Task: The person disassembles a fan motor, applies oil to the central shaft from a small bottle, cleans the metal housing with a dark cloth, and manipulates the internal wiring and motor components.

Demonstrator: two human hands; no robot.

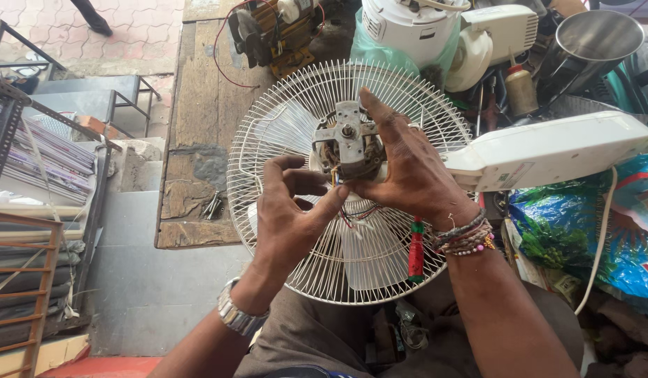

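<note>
A worn wooden bench (pixel 201 105) lies beyond the person's lap. Over the lap rests a white wire fan guard (pixel 282 140), joined to a white fan body (pixel 548 150). The fan motor (pixel 348 143) sits at the guard's centre. The right hand (pixel 408 168) grips the motor; the left hand (pixel 292 217) pinches its coloured wires (pixel 355 213).

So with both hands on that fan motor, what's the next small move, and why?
Probably tease one wire free with the left hand. Its fingers pinch at the coloured wires under the motor, which the right hand steadies against the white fan guard; the wires look bunched.
</note>
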